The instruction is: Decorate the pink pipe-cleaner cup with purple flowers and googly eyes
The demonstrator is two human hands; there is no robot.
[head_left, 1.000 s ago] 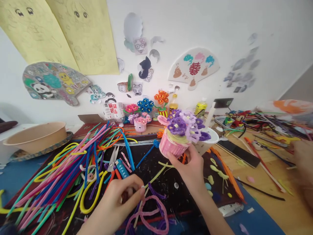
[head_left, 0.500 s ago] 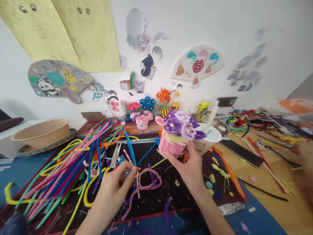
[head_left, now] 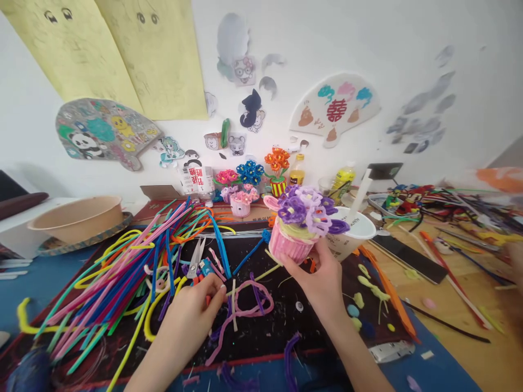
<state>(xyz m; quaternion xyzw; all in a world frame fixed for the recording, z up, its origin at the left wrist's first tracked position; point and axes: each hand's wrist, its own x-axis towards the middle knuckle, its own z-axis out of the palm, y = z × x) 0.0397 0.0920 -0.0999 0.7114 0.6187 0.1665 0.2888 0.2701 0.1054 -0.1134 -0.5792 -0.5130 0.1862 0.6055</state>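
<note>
Pinched between the thumb and fingers of my right hand [head_left: 316, 277] is a pink pipe-cleaner flowerpot [head_left: 290, 242], held up above the black mat. Purple and lilac pipe-cleaner flowers [head_left: 308, 209] fill its top, and a pink ear-like loop sticks out at its left. My left hand [head_left: 200, 305] is curled over the orange handles of the scissors [head_left: 196, 257], whose blades point away on the mat. Beside them lies a blue lighter-like object [head_left: 206, 267]. A looped pink pipe cleaner [head_left: 253, 313] and a short pale stick [head_left: 234, 305] lie between my hands.
A pile of coloured pipe cleaners [head_left: 118, 283] spreads over the left. Behind the pot stand a white paper cup [head_left: 359, 226] and small pipe-cleaner flowerpots [head_left: 240, 206]. A phone [head_left: 408, 258] lies at the right. A tan bowl [head_left: 75, 220] sits far left.
My left hand has moved down and left from the pale stick to the scissors' handles. My right hand still holds the flowerpot in about the same place. The view has shifted slightly.
</note>
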